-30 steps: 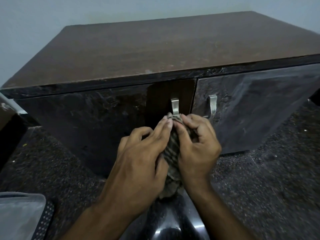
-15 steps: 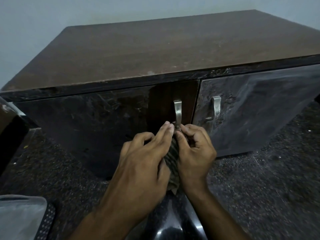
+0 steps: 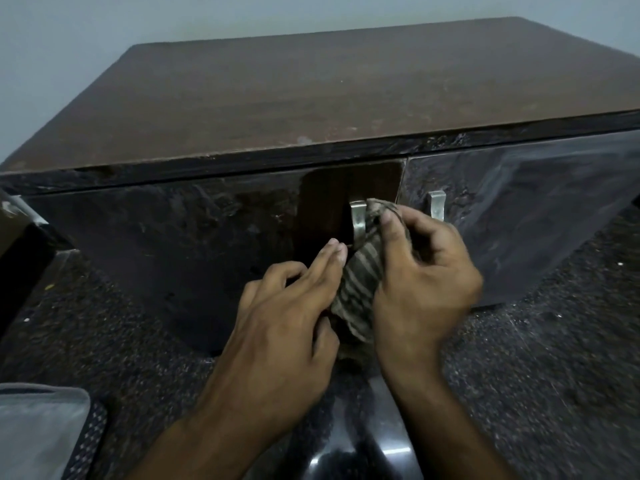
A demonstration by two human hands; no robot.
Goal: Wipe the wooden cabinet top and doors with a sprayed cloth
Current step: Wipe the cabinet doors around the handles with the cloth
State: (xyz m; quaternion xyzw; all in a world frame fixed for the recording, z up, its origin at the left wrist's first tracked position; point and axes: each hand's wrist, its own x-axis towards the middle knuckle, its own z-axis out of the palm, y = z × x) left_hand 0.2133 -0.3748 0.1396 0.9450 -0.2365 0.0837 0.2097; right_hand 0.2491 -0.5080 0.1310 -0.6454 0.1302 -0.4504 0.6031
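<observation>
A low dark wooden cabinet fills the view, its brown top point(image 3: 363, 98) dusty and bare. Two dark doors sit below it, the left door point(image 3: 156, 244) and the right door point(image 3: 536, 209), each with a metal handle. A striped grey-brown cloth point(image 3: 360, 282) is bunched between both hands and pressed against the left door's handle point(image 3: 358, 220). My right hand point(image 3: 426, 275) grips the cloth's upper part beside that handle. My left hand point(image 3: 291, 317) holds the cloth's lower part, fingers stretched toward the door. The right door's handle point(image 3: 437, 205) is uncovered.
Dark speckled floor point(image 3: 554, 375) surrounds the cabinet. A grey plastic object with a dotted edge point(image 3: 45, 431) lies at the bottom left. A dark piece of furniture point(image 3: 17, 258) stands at the left edge. A shiny black object point(image 3: 363, 452) sits between my forearms. A pale wall point(image 3: 69, 29) is behind.
My right hand has pushed the cloth up along the left door's handle, from its lower end to its top. My left hand stayed low on the cloth.
</observation>
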